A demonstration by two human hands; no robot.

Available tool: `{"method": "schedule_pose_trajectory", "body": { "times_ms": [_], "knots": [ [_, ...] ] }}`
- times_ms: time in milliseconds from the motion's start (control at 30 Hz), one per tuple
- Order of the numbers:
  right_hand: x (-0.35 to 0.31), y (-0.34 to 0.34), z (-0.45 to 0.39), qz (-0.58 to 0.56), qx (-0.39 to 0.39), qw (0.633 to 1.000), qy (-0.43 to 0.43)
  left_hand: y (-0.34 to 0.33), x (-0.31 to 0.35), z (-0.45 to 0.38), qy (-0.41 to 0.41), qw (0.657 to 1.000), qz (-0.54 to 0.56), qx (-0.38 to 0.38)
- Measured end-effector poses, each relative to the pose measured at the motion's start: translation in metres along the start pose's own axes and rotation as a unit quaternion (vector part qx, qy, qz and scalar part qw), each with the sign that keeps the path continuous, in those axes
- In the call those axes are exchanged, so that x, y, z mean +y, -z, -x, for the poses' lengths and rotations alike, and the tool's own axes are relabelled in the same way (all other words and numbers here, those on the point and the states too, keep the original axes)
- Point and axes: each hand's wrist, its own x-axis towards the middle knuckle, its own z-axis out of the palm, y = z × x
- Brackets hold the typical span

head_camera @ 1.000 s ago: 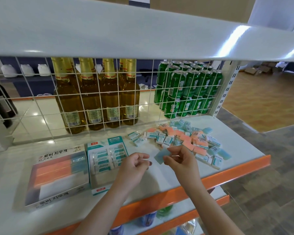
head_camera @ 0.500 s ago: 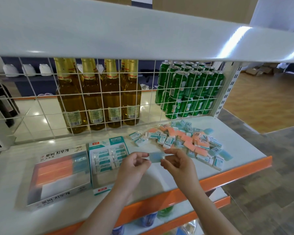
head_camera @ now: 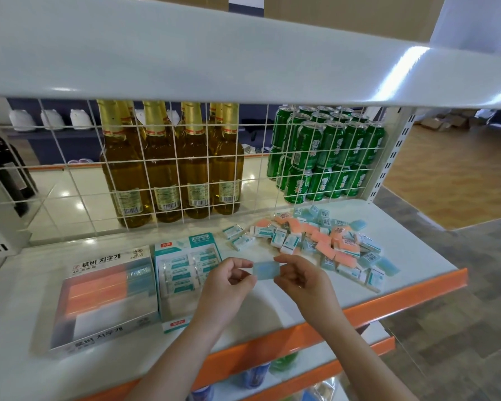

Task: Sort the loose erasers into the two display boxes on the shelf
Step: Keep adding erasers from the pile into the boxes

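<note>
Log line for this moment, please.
phase: sorting | left hand + right hand: pinch blue eraser | above shelf | loose pile: remains

My left hand (head_camera: 229, 280) is covering the lower right corner of the teal display box (head_camera: 182, 267). Print on the loose erasers (head_camera: 324, 241) is staying too small to read. The dark bottles (head_camera: 3, 169) at the frame's left edge are getting cut off.
</note>
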Motion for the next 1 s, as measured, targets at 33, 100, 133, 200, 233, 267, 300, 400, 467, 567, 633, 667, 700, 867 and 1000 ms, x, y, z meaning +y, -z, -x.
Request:
{"method": "schedule_pose_trajectory", "body": {
  "times_ms": [33,100,133,200,233,267,300,400,467,567,633,667,700,867,1000],
  "knots": [
    [-0.001,0.0,-0.001,0.002,-0.001,1.0,-0.001,0.002,-0.001,0.0,-0.002,1.0,-0.011,-0.001],
    [-0.003,-0.002,-0.003,0.001,-0.002,1.0,-0.006,0.006,-0.001,-0.002,-0.013,0.999,-0.044,0.004],
    [-0.004,-0.004,-0.004,-0.001,-0.003,1.0,-0.008,0.01,-0.002,-0.002,-0.02,0.998,-0.061,0.01],
    [-0.006,-0.008,-0.007,-0.005,-0.009,1.0,-0.008,0.019,-0.002,-0.004,-0.039,0.993,-0.108,0.026],
    [-0.008,-0.01,-0.008,-0.005,-0.015,1.0,-0.007,0.024,-0.003,-0.004,-0.052,0.988,-0.138,0.035],
    [-0.009,-0.013,-0.01,-0.005,-0.023,1.0,-0.005,0.031,-0.004,-0.004,-0.066,0.983,-0.168,0.041],
    [-0.011,-0.017,-0.012,-0.005,-0.032,0.999,-0.004,0.039,-0.006,-0.003,-0.079,0.976,-0.196,0.044],
    [-0.017,-0.032,-0.018,0.001,-0.058,0.998,0.001,0.067,-0.01,0.001,-0.106,0.948,-0.297,0.051],
    [-0.021,-0.044,-0.023,0.016,-0.079,0.997,0.007,0.086,-0.014,0.005,-0.109,0.935,-0.332,0.069],
    [-0.028,-0.065,-0.028,0.024,-0.113,0.993,0.009,0.113,-0.021,0.013,-0.105,0.918,-0.365,0.111],
    [-0.034,-0.078,-0.031,0.042,-0.136,0.99,0.013,0.129,-0.029,0.018,-0.101,0.907,-0.387,0.132],
    [-0.037,-0.085,-0.033,0.057,-0.148,0.987,0.017,0.136,-0.033,0.02,-0.097,0.9,-0.401,0.143],
    [-0.041,-0.091,-0.034,0.071,-0.159,0.984,0.024,0.143,-0.036,0.022,-0.09,0.894,-0.412,0.153],
    [-0.055,-0.117,-0.039,0.14,-0.201,0.967,0.065,0.167,-0.049,0.028,-0.052,0.899,-0.404,0.16],
    [-0.068,-0.133,-0.044,0.181,-0.239,0.952,0.065,0.175,-0.053,0.027,-0.021,0.89,-0.434,0.139]
  ]
}}
